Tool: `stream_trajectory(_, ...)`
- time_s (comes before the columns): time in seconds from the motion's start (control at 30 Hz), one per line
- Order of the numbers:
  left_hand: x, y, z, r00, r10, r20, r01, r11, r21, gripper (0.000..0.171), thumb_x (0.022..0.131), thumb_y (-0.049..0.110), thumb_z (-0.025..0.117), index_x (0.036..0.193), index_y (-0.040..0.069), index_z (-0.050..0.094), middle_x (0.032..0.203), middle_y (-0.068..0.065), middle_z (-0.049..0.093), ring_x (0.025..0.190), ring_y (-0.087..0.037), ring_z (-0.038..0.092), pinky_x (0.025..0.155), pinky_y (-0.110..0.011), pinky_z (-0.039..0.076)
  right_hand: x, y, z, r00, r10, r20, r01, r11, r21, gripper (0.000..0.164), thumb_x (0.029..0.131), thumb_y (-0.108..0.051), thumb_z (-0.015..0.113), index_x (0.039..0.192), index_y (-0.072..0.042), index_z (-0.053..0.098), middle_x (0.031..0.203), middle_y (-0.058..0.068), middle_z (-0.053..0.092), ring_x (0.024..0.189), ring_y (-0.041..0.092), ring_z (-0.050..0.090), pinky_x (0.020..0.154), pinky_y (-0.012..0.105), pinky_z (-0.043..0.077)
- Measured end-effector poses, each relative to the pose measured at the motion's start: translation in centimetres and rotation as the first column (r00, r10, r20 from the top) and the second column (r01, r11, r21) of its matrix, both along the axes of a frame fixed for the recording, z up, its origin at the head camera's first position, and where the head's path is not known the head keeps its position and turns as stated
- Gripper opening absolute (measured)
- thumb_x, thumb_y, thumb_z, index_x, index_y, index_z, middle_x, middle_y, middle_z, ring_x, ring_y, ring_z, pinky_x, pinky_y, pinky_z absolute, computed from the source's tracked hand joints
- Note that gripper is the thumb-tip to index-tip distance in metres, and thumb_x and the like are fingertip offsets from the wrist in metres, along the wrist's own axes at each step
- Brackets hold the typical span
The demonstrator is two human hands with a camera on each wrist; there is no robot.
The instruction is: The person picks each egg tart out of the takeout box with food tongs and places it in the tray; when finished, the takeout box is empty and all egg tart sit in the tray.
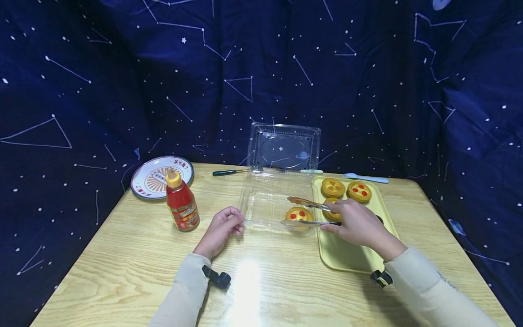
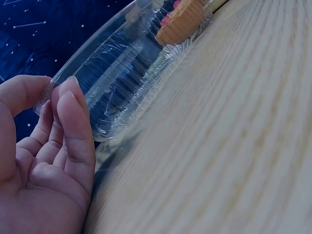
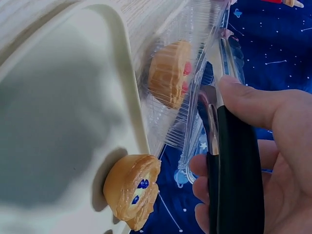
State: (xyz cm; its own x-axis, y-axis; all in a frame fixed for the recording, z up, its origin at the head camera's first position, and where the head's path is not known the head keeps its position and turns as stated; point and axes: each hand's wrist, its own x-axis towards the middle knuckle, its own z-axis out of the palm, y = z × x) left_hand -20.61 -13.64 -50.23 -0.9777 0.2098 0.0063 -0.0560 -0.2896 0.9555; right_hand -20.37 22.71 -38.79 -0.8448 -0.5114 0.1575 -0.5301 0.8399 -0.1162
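Observation:
My left hand (image 1: 220, 229) pinches the front left rim of a clear plastic clamshell box (image 1: 261, 204), its thumb and fingertips on the edge (image 2: 46, 95). The box's lid (image 1: 283, 145) stands raised at the back. Inside, at the front right, sits an egg tart with red dots (image 1: 297, 213). My right hand (image 1: 357, 222) grips metal tongs (image 1: 306, 202) by their black handles (image 3: 239, 170). The tongs' tips are spread apart above the box, with nothing held between them. A tart with blue dots (image 3: 131, 190) lies on the yellow tray (image 1: 343, 259), partly hidden by my right hand in the head view.
Two more tarts, one plain yellow (image 1: 333, 187) and one red-dotted (image 1: 359, 192), sit at the tray's back. A red sauce bottle (image 1: 184, 209) stands left, before a patterned plate (image 1: 143, 179). Behind lie a dark-handled utensil (image 1: 224, 172) and a pale blue fork (image 1: 367, 178).

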Motion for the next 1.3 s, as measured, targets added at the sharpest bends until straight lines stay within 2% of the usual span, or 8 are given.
stream_trajectory(0.33, 0.1, 0.1, 0.1, 1.000, 0.002, -0.001, -0.002, 1.000, -0.006, 0.005, 0.097, 0.003, 0.056, 0.098, -0.001, 0.052, 0.082, -0.011, 0.060, 0.070, -0.015, 0.059, 0.062, -0.022, 0.051, -0.9, -0.4, 0.1, 1.000, 0.023, 0.008, -0.023, 0.999, 0.043, 0.061, 0.079, -0.041, 0.082, 0.124, -0.003, 0.066, 0.117, 0.017, 0.067, 0.104, 0.038, 0.064, 0.084, 0.055, 0.052)
stream_trajectory(0.57, -0.1, 0.0, -0.1, 1.000, 0.001, -0.001, -0.001, 1.000, 0.005, 0.015, 0.095, 0.005, 0.060, 0.101, -0.005, 0.051, 0.083, -0.011, 0.060, 0.071, -0.015, 0.060, 0.063, -0.022, 0.052, -1.2, -1.0, -0.1, 1.000, 0.016, 0.021, -0.017, 0.997, 0.073, 0.062, 0.079, -0.043, 0.081, 0.125, -0.005, 0.066, 0.119, 0.017, 0.066, 0.106, 0.037, 0.063, 0.084, 0.054, 0.052)
stream_trajectory(0.9, 0.1, 0.2, 0.0, 1.000, 0.012, 0.014, -0.012, 1.000, -0.001, 0.010, 0.095, 0.004, 0.059, 0.098, -0.001, 0.052, 0.081, -0.010, 0.060, 0.070, -0.015, 0.059, 0.063, -0.022, 0.051, -1.5, -1.5, -0.5, 0.998, 0.055, -0.014, -0.053, 0.991, 0.124, 0.058, 0.078, -0.043, 0.082, 0.121, -0.007, 0.067, 0.103, 0.010, 0.068, 0.089, 0.031, 0.065, 0.073, 0.050, 0.054)
stream_trajectory(1.1, 0.1, 0.2, 0.1, 1.000, 0.020, 0.013, -0.020, 1.000, -0.007, 0.006, 0.096, 0.003, 0.058, 0.097, 0.000, 0.053, 0.080, -0.009, 0.061, 0.069, -0.014, 0.059, 0.062, -0.022, 0.051, -1.7, -1.5, -0.7, 0.998, 0.066, -0.003, -0.066, 0.993, 0.094, 0.053, 0.079, -0.041, 0.082, 0.119, -0.007, 0.070, 0.092, 0.004, 0.068, 0.072, 0.018, 0.059, 0.062, 0.042, 0.051)
stream_trajectory(1.3, 0.1, 0.1, -0.1, 1.000, 0.022, 0.020, -0.021, 1.000, -0.011, 0.004, 0.096, 0.001, 0.057, 0.096, 0.003, 0.054, 0.080, -0.008, 0.060, 0.070, -0.014, 0.059, 0.061, -0.022, 0.051, -1.7, -1.7, -1.3, 0.998, 0.056, -0.027, -0.054, 0.997, 0.048, 0.051, 0.079, -0.040, 0.082, 0.118, -0.009, 0.071, 0.090, 0.003, 0.068, 0.071, 0.015, 0.058, 0.059, 0.040, 0.050)
